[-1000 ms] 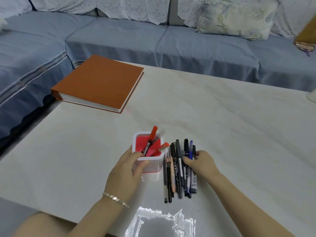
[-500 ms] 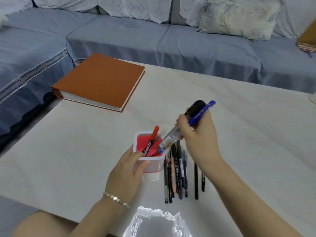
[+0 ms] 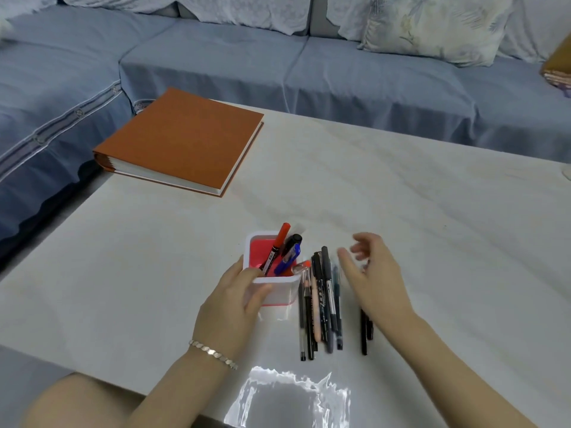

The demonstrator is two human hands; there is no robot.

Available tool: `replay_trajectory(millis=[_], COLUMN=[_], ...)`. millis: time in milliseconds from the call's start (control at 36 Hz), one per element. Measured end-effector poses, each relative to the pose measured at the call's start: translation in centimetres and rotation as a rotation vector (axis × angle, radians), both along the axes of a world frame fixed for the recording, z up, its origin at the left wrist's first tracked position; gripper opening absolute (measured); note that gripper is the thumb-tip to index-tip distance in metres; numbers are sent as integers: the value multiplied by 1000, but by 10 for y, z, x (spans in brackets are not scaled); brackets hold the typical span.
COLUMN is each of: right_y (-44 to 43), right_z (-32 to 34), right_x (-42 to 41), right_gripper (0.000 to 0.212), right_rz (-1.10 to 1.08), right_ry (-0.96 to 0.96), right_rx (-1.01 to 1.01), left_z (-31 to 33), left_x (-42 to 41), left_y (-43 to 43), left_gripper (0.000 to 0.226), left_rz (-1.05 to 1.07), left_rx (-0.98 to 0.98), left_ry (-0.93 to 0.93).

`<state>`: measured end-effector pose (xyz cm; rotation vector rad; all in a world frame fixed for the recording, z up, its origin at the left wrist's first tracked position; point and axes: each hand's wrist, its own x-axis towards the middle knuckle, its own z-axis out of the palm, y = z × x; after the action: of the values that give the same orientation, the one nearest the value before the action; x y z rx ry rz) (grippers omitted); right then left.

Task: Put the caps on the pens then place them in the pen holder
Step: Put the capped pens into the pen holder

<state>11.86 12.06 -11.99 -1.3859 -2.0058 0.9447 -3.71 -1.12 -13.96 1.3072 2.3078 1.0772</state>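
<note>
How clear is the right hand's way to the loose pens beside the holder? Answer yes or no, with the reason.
Probably yes. The right hand hovers open partly over the loose pens with nothing between; the left hand grips the pen holder beside them, out of the way.

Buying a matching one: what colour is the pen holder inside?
The pen holder is red inside with white walls, seen best in the head view.

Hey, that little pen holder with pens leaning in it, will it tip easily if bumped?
Probably light: the pen holder looks small and thin-walled. The red pen and blue pen lean above its rim, so it might tip. The left hand gripping its wall likely steadies it.
</note>
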Motion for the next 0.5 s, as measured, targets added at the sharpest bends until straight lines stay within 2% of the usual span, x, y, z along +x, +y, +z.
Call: replay_trajectory(millis=[83,139,306,389,444,500], right_y=[19,23,25,25,24,24], right_z=[-21,-32,-47,-46,-49,-46], right_x=[22,28,20,17,21,23], right_gripper=[58,55,30,20,24,25], right_rz=[-117,-121,-77,-40,-14,30], right_ry=[-381,-525,-554,-634,-655,-557], right_rx=[-225,-322,-282,-220,-192,-221], left_z=[1,3,4,4,4,4], left_x=[2,2,3,2,3,3], left_y=[-1,-1,0,-1,0,1], left_gripper=[19,19,20,19,20,21], left_rz=[0,6,5,9,10,12], left_rx=[-1,-4,-19,-31,-37,-39], left_ry=[5,5,-1,4,2,-3])
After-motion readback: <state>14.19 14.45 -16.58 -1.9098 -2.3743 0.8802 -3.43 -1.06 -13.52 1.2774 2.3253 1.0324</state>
